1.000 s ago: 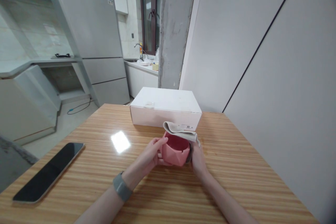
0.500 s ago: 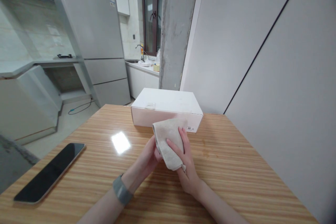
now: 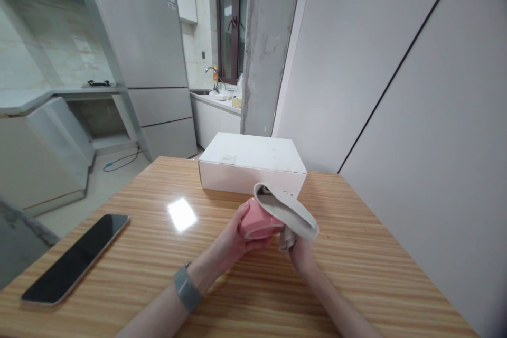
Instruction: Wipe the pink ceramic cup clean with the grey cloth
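Note:
Tilted in my left hand (image 3: 233,236) is a small pink bowl (image 3: 259,222), its pale foot ring turned toward me. My left fingers wrap round its side, thumb along the upper left. A beige cloth (image 3: 289,211) drapes over the bowl's right part and hides it there. My right hand (image 3: 300,248) grips the cloth from below; most of its fingers are covered by the fabric. Both hands are raised over the wooden table (image 3: 158,274), just in front of a white box (image 3: 253,153).
A black phone (image 3: 77,259) lies at the table's left edge. The white wall (image 3: 415,116) runs along the right side. Behind the table stand a grey fridge (image 3: 138,37), a concrete pillar (image 3: 265,47) and a counter with a sink (image 3: 201,92).
The cloth has swung to the right and folded over with my right hand, uncovering the pink bowl that it hid before. My left hand has moved slightly right. Box and phone have stayed put.

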{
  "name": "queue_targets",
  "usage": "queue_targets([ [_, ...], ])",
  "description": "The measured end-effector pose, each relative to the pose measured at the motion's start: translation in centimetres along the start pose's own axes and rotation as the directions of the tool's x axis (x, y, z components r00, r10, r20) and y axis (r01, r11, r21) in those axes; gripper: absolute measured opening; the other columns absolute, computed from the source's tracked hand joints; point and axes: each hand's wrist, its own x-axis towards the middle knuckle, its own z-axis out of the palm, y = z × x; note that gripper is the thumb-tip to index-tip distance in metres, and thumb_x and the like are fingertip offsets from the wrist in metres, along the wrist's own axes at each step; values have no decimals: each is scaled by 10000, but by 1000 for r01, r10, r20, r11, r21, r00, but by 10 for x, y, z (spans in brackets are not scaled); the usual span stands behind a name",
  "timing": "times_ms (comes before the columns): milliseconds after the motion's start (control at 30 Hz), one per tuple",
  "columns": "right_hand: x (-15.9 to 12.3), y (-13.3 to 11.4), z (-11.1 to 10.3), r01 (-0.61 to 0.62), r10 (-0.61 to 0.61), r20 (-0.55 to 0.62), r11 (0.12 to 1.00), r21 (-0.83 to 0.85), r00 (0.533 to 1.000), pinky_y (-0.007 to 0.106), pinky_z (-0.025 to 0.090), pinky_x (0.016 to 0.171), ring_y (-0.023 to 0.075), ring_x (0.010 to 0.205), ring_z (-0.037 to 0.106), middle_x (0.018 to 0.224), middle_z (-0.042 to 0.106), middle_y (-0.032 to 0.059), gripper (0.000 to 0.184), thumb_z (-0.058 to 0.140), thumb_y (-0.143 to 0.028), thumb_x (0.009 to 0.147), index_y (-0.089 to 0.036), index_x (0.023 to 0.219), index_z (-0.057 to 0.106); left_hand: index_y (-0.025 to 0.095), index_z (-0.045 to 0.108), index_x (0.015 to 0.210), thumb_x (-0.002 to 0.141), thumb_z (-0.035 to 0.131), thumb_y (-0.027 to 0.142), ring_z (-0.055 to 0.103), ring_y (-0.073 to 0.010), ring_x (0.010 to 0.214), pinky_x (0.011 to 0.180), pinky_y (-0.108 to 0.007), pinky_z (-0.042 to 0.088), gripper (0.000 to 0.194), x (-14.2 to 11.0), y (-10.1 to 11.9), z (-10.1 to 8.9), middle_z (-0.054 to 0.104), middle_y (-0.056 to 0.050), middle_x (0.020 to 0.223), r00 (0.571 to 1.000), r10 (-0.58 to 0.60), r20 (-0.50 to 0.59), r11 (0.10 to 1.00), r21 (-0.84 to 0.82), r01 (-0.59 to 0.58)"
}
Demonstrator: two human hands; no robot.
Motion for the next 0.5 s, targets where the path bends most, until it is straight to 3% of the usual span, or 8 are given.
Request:
queue_targets([
  [67,1,2,2,-9,10,-36,999,41,999,305,492,439,166,388,528,376,517,-16,537,493,-701,742,-239,474,542,181,549,1217,851,504,521,629,-253,1013,864,-382,494,502,0,1,2,656,-121,1146,997,70,-14,997,-33,-71],
  [133,2,-3,7,-39,54,-92,986,160,994,303,550,615,189,628,657,590,673,4,406,550,-608,764,-231,643,640,179,553,1214,852,533,473,598,-244,1070,898,-361,475,466,0,2,4,635,-113,1192,990,137,-22,990,-15,-138],
  [233,5,-18,17,-144,187,-77,912,384,979,305,524,843,204,939,663,915,734,12,321,636,-514,734,-230,877,684,118,586,1155,813,596,445,574,-250,1098,947,-340,436,474,-1,2,5,628,-140,1190,965,262,-35,962,84,-258],
  [400,5,-26,24,-399,380,142,783,477,914,322,563,735,241,896,683,862,744,41,402,650,-557,692,-194,861,692,114,550,1113,626,776,396,614,-252,949,792,-337,490,606,3,-2,-1,651,-144,1083,891,441,-106,862,326,-388],
  [500,-1,-16,21,-318,347,6,851,419,938,301,550,780,218,947,670,860,740,7,374,656,-560,692,-227,858,693,126,536,1096,597,808,348,620,-228,903,755,-321,496,610,8,-6,-6,658,-129,1049,861,478,-173,836,390,-386],
])
